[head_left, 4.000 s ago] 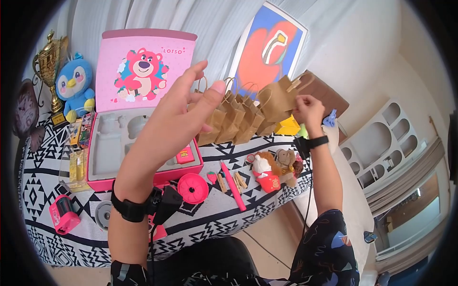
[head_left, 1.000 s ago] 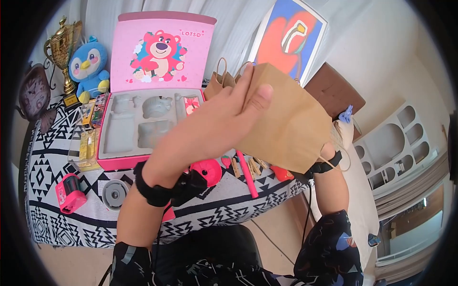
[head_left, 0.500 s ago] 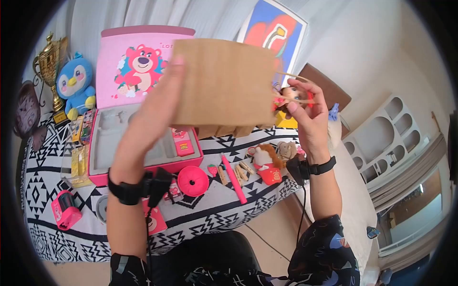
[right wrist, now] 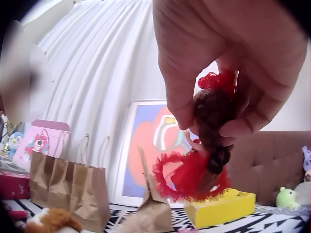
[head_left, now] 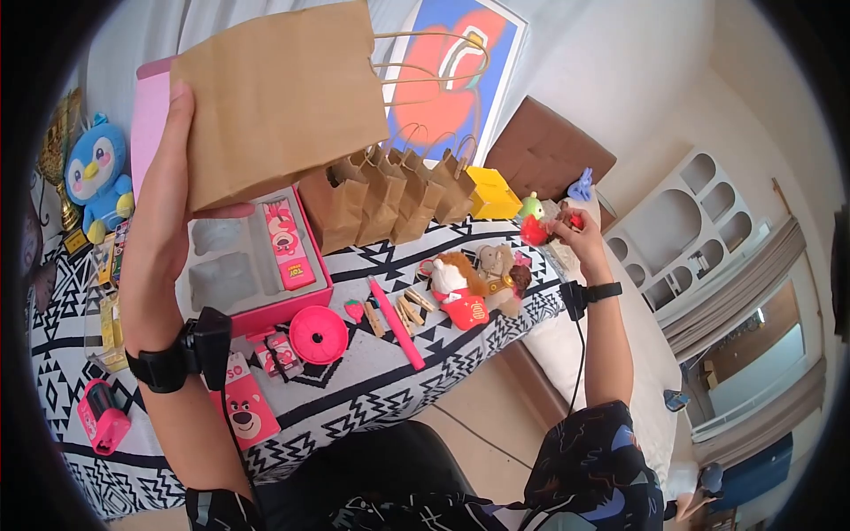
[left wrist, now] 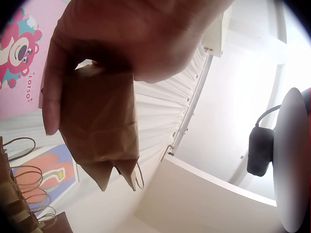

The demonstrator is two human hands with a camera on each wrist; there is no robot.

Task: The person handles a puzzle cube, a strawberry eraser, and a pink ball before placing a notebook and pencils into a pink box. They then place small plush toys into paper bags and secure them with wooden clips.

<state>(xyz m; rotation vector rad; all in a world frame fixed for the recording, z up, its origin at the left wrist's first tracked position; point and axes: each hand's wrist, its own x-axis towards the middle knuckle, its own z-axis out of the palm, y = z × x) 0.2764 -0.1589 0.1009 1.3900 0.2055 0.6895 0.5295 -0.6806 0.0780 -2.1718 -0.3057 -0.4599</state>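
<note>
My left hand (head_left: pixel 164 208) grips a brown paper bag (head_left: pixel 274 102) by its bottom end, raised over the pink box. The bag lies sideways, its twisted handles pointing right; in the left wrist view its open end (left wrist: pixel 114 170) points down. At the far right of the table, my right hand (head_left: pixel 580 237) pinches a small doll by its head. The right wrist view shows the doll (right wrist: pixel 192 177) with dark braided hair, a red frilly dress and a red hair piece. A green toy (head_left: pixel 531 206) sits just behind that hand.
Several paper bags (head_left: pixel 381 199) stand in a row beside a yellow box (head_left: pixel 494 193). Plush toys (head_left: pixel 460 288), clothespins (head_left: pixel 410 310), a pink pen-like stick (head_left: pixel 397 323) and a pink round dish (head_left: pixel 319 334) lie nearer. The pink box (head_left: pixel 323 292) is at left.
The left hand has carried the bag up and left, away from the right hand. The doll, seen by the bag's handles half a second ago, is now at the far right in the right hand.
</note>
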